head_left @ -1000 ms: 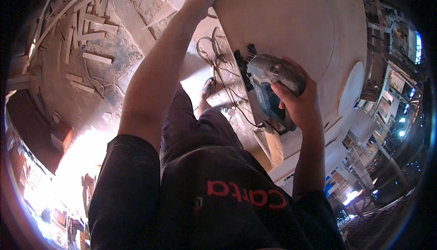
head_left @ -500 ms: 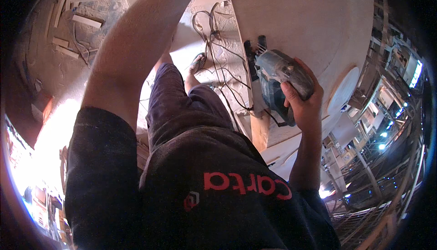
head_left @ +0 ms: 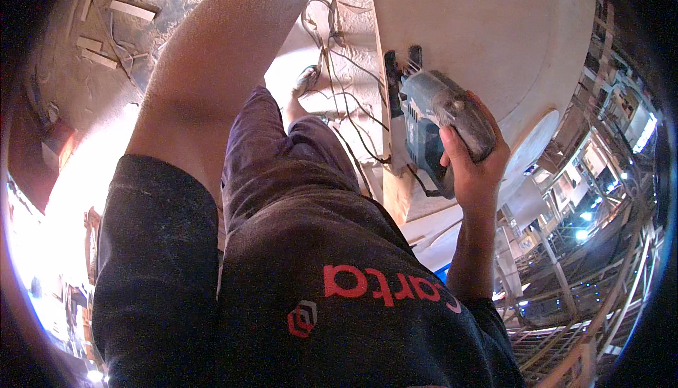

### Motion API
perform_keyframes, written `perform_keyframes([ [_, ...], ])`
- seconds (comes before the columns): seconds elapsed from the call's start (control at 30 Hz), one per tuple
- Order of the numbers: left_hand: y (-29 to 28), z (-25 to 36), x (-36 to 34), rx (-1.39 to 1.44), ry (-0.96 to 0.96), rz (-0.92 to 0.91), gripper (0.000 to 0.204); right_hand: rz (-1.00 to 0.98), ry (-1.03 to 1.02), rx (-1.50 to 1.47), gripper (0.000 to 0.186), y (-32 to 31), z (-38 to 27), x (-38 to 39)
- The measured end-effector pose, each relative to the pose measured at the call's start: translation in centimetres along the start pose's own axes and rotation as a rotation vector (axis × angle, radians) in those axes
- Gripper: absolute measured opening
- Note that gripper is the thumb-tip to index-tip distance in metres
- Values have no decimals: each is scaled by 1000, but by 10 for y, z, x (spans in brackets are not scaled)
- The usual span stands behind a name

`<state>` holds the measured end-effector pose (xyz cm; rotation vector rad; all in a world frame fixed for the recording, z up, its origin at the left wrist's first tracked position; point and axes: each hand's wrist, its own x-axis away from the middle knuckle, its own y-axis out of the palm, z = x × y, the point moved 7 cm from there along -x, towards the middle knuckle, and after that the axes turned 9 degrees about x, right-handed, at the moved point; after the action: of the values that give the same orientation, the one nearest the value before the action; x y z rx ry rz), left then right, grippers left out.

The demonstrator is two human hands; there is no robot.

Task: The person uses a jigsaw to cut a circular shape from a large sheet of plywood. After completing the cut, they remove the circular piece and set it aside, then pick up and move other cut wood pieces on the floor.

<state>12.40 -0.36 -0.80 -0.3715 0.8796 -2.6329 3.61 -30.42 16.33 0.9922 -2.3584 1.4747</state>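
Observation:
My right hand [head_left: 477,165] is closed round the grip of a dusty grey-green jigsaw [head_left: 439,102]. The tool rests at the left edge of a broad pale wooden board [head_left: 480,17], its dark base end by that edge. Whether the blade is in the wood cannot be made out. From the jigsaw's rear a black cord [head_left: 420,179] loops back toward the board's edge. My left arm [head_left: 212,70] reaches up and across past the top of the picture, so its hand is out of sight.
Dark cables [head_left: 346,98] trail over the dusty floor left of the board, near a foot [head_left: 306,80]. Wood offcuts [head_left: 132,10] lie scattered at the far left. A wooden block [head_left: 397,194] stands under the board's near edge. Strips and frames [head_left: 565,275] crowd the right.
The whole view has shifted slightly, so board and jigsaw appear a little farther right. My right hand keeps its hold, and the jigsaw stays at nearly the same spot on the board's edge.

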Motion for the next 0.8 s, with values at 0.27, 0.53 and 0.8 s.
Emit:
perform_keyframes([
  [0.27, -16, 7, 13, 61, -87, -19, 70, 15, 102, -127, 50, 0, -7, -1],
  [0.53, -15, 7, 13, 30, -120, -47, 68, 33, 99, -88, 49, 1, -11, -1],
  [0.8, -20, 12, 15, 40, -107, -19, 69, 42, 98, -118, 50, 1, -14, -3],
])
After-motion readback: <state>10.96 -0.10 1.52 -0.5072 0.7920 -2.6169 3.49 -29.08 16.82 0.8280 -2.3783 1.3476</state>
